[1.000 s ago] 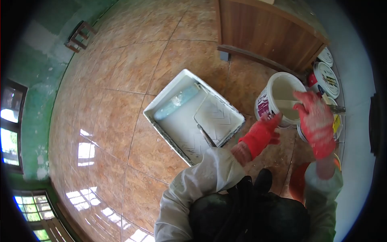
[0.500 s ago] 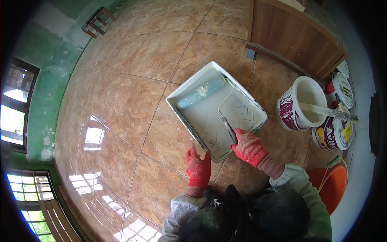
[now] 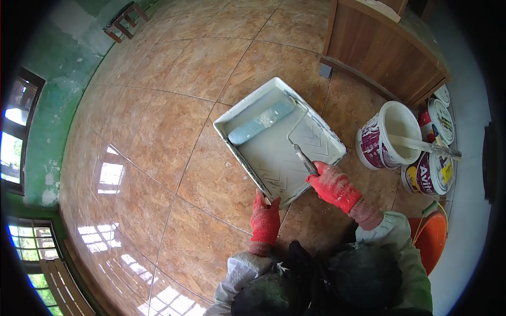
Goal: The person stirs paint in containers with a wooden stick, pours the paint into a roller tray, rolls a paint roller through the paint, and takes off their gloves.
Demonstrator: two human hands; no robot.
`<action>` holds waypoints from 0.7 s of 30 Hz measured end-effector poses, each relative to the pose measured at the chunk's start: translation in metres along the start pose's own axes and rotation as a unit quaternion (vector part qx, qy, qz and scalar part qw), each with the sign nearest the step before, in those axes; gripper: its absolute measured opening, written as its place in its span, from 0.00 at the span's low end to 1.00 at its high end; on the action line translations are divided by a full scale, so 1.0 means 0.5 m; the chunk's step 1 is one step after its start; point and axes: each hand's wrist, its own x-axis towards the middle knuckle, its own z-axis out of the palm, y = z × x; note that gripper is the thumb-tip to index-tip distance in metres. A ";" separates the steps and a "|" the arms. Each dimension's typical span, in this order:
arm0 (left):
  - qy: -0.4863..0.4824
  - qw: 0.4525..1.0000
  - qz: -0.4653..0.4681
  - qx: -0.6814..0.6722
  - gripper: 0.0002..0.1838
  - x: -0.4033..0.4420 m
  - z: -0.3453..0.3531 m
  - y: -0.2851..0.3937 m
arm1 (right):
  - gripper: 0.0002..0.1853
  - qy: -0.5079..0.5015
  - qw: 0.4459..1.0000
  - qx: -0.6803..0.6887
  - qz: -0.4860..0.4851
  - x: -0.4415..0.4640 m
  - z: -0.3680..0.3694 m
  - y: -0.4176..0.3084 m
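A white paint tray (image 3: 245,160) lies on the floor before me, its well and ridged slope wet with pale paint. My right hand (image 3: 337,187), in a red knit glove, is closed around the dark handle of a paint roller (image 3: 262,122). The roller's light-blue sleeve rests in the far-left end of the tray, with a whitish patch on it. At the tray's near corner is my left hand (image 3: 264,224), also gloved in red. Its fingers and thumb are on either side of that corner, gripping the rim; part of the contact is hidden.
Right of the tray stands an open paint bucket (image 3: 373,142) with a paint-coated stick (image 3: 424,146) across it. Lidded paint tubs (image 3: 421,174) and an orange bucket (image 3: 431,242) are along the wall. A wooden cabinet (image 3: 377,52) stands ahead, a small stool (image 3: 125,22) far left.
My left hand has moved up to the tray's near corner and taken hold of it. The tray appears slightly further left in view. My right hand still holds the roller, its sleeve still in the tray.
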 end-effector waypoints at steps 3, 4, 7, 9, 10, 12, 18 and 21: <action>0.013 1.000 0.012 -0.014 0.37 0.001 0.007 -0.012 | 0.17 -0.010 0.999 0.049 0.020 -0.030 -0.013 0.013; 0.019 0.999 0.016 -0.023 0.37 0.000 0.009 -0.013 | 0.17 -0.018 0.994 0.101 0.047 -0.041 -0.018 0.016; -0.004 0.999 -0.009 -0.036 0.36 -0.003 0.002 -0.005 | 0.15 -0.037 0.990 0.127 0.053 -0.075 -0.035 0.024; -0.004 0.999 -0.010 -0.038 0.36 -0.004 0.002 -0.003 | 0.15 -0.031 0.991 0.125 0.038 -0.096 -0.043 0.033; -0.004 0.999 -0.010 -0.039 0.36 -0.004 0.001 -0.003 | 0.14 -0.018 0.993 0.116 0.020 -0.106 -0.047 0.037; 0.026 0.999 0.016 -0.040 0.30 -0.005 0.010 -0.011 | 0.14 -0.018 0.993 0.116 0.023 -0.130 -0.057 0.044; 0.061 0.996 0.056 -0.040 0.26 -0.005 0.026 -0.048 | 0.10 -0.110 0.965 0.184 0.148 -0.193 -0.141 0.003; 0.041 0.995 0.050 -0.071 0.29 -0.025 0.006 -0.015 | 0.10 -0.134 0.955 0.208 0.164 -0.223 -0.161 0.015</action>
